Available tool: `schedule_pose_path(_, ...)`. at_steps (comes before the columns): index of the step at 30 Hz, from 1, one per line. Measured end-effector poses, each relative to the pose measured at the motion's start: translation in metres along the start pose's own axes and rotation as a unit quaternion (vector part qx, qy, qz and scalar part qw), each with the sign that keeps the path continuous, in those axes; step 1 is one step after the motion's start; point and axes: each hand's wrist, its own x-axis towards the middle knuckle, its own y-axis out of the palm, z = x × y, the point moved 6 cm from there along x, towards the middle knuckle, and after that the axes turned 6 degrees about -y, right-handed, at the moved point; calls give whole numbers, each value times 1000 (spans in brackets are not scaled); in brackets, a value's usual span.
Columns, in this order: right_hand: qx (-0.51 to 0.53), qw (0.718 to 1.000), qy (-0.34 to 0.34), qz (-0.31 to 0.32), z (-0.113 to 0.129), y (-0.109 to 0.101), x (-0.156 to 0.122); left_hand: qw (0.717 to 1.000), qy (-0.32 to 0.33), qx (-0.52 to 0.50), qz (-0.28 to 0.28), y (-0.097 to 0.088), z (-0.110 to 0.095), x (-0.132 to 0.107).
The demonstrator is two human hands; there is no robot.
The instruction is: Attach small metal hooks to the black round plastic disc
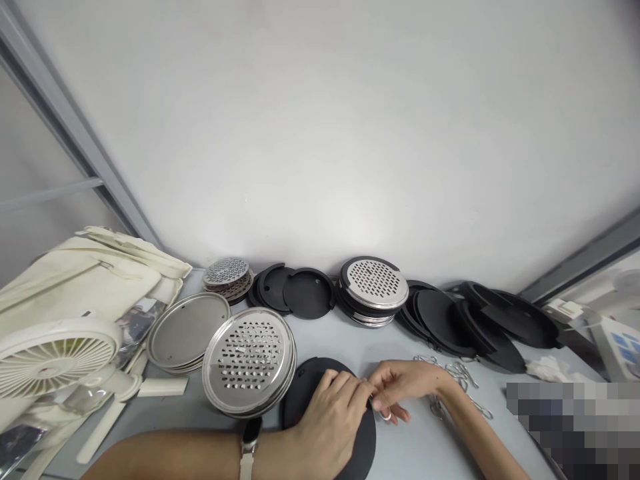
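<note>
In front of me a round black plate (367, 443) lies on the table, partly covered by my hands. My left hand (330, 417), with a watch on its wrist, rests across the plate, its fingers closed at the plate's right edge. There my right hand (403, 390) meets it in a pinch; what the fingertips hold is hidden. A silver ring shows by its fingers. Left of the plate is a stack of round metal graters (253, 360). Beside my right wrist lie several metal wire hooks (463, 373).
Round metal plates (187, 330) lie at left, near a white fan (50, 363) and cream bags (75, 273). Along the wall stand small perforated discs (226, 272), black round holders (309, 293), a grater-topped stack (377, 283) and larger black plates (443, 317).
</note>
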Motion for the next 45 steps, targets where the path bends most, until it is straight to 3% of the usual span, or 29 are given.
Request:
schedule_pose_path(19, -1, 1000, 2, -24, -2, -3, 0, 999, -23, 5, -39, 17, 5, 3)
schedule_pose_path(34, 18, 1000, -11, -11, 12, 4, 2, 999, -31, 7, -10, 9, 3, 5)
schedule_pose_path(45, 13, 1000, -23, 3, 10, 3, 1, 998, -46, -42, -30, 11, 5, 5)
